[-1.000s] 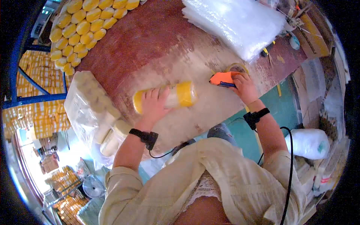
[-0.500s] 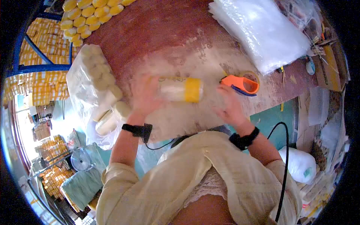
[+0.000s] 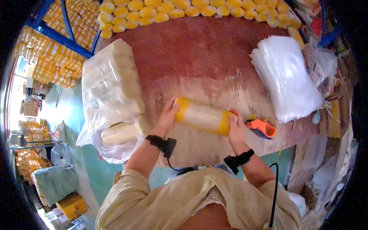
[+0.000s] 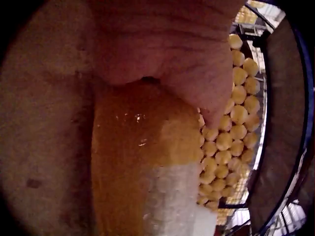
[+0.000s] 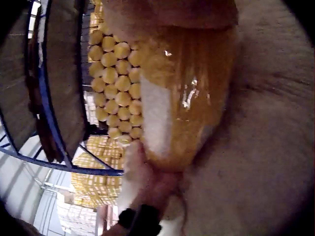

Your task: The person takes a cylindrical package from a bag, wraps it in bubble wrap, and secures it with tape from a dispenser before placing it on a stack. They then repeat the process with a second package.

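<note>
A roll-shaped package (image 3: 203, 115), pale in the middle with yellow tape round both ends, is held between two hands above the worktable. The left hand (image 3: 168, 115) grips its left end, and the right hand (image 3: 236, 128) grips its right end. In the left wrist view the left hand (image 4: 162, 49) covers the top of the taped package (image 4: 142, 147). The right wrist view shows the right hand (image 5: 172, 14) over one end of the package (image 5: 197, 93), with the other hand at its far end. An orange tape dispenser (image 3: 262, 128) lies right of the right hand.
Stacked yellow-ended rolls (image 3: 176, 13) line the table's (image 3: 184, 57) far edge. A clear bag of pale rolls (image 3: 111, 80) stands at the left, and a pile of plastic bags (image 3: 287, 80) lies at the right. Blue shelving (image 3: 57, 37) rises at the far left.
The right hand let go of the orange dispenser, which now lies on the table, and took the package's right end. The package is now tilted, right end nearer the body. The head view has swung.
</note>
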Available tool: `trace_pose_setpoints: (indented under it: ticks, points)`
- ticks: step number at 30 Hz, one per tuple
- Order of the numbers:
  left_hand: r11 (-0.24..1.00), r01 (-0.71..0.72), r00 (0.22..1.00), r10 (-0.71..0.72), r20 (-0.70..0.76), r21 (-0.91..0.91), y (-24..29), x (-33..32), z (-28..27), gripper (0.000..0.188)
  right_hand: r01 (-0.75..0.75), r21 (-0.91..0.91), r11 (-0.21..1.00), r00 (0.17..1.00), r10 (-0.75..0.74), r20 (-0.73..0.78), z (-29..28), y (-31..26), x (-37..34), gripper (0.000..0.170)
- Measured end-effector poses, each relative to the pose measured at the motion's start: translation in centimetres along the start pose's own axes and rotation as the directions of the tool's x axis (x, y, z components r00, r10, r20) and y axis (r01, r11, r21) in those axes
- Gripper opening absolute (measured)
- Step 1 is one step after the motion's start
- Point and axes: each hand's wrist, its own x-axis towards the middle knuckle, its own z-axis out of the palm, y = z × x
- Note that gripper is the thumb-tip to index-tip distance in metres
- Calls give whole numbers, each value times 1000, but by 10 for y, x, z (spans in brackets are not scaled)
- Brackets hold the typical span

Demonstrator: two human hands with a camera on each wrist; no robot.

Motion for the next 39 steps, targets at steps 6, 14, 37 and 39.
trace_pose_setpoints:
  ticks: [6,14,37,39]
  points:
    - [748,224,970,-106,220,-625,12,25,-20,51,305,-399,864,919,-157,362,1,-70,-2,69]
    - [899,-159,916,288,279,-408,105,-5,-30,59,-546,203,813,782,408,470,-11,-100,-3,55]
    - [954,-206,940,131,313,218,38,-95,-168,29,708,-338,620,560,-785,-266,286,-425,399,75]
    - [966,-168,945,101,311,198,36,-88,-179,29,592,-696,406,458,-880,-124,322,-418,437,80]
